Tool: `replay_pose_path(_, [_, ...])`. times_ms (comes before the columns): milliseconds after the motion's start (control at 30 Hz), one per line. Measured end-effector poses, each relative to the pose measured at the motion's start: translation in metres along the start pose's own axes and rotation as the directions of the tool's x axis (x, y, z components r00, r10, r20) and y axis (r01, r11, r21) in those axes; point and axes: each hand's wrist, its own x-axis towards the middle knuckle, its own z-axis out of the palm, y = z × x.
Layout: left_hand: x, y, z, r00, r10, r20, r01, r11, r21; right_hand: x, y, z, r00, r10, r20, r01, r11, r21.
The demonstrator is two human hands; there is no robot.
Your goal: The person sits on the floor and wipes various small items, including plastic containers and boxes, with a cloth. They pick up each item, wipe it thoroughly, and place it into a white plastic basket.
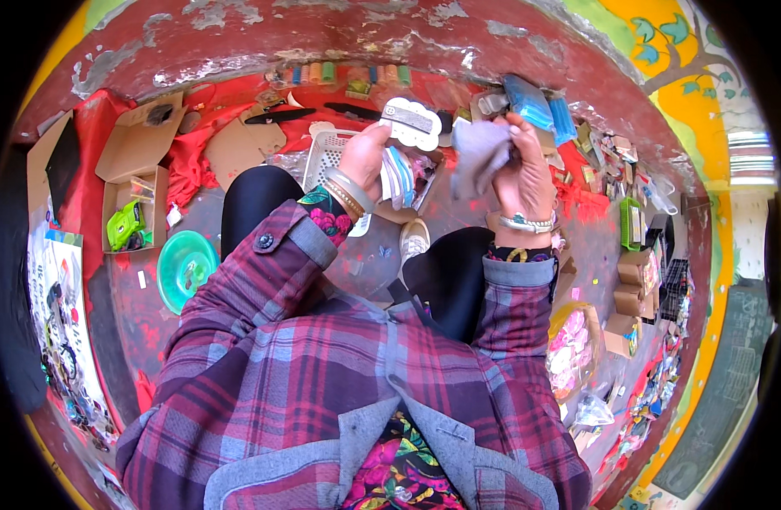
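My left hand [364, 155] holds a white scalloped card [410, 124] along with a bunch of thin blue and white bands [398, 177] that hang below it. My right hand [521, 167] grips a crumpled piece of pale grey-lilac material [479, 154], raised beside the card. Both hands are up in front of me, close together, over a white plastic basket [325, 158] on the red floor. Bangles sit on my left wrist, a bracelet on the right. My sleeves are purple plaid.
Open cardboard boxes [135, 183] lie at the left, one with a green object. A teal plastic lid [185, 269] rests by my left knee. Small packets and boxes [637, 272] crowd the right side. A bag of pink pieces [571, 350] sits lower right. Blue packets [531, 104] lie ahead.
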Motion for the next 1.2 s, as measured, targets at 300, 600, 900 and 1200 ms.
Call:
replay_pose_path(300, [-0.010,-0.014,0.005,0.996,0.022,0.086,-0.027,0.998,0.056,0.015,0.086,0.025,0.648,-0.419,0.636,0.715,0.046,-0.698])
replay_pose_path(600, [-0.008,-0.005,-0.005,0.972,0.155,0.175,-0.153,0.988,-0.026,0.012,0.081,0.023,0.670,-0.485,0.563,0.667,0.058,-0.743])
replay_pose_path(900, [-0.008,-0.007,-0.003,0.980,0.109,0.168,-0.143,0.969,0.203,0.025,0.075,-0.002,0.717,-0.522,0.463,0.580,0.078,-0.811])
replay_pose_path(1200, [0.004,-0.012,-0.017,0.980,-0.130,0.150,0.076,0.943,0.324,0.052,0.037,-0.046,0.952,-0.207,-0.225,0.230,0.970,0.079])
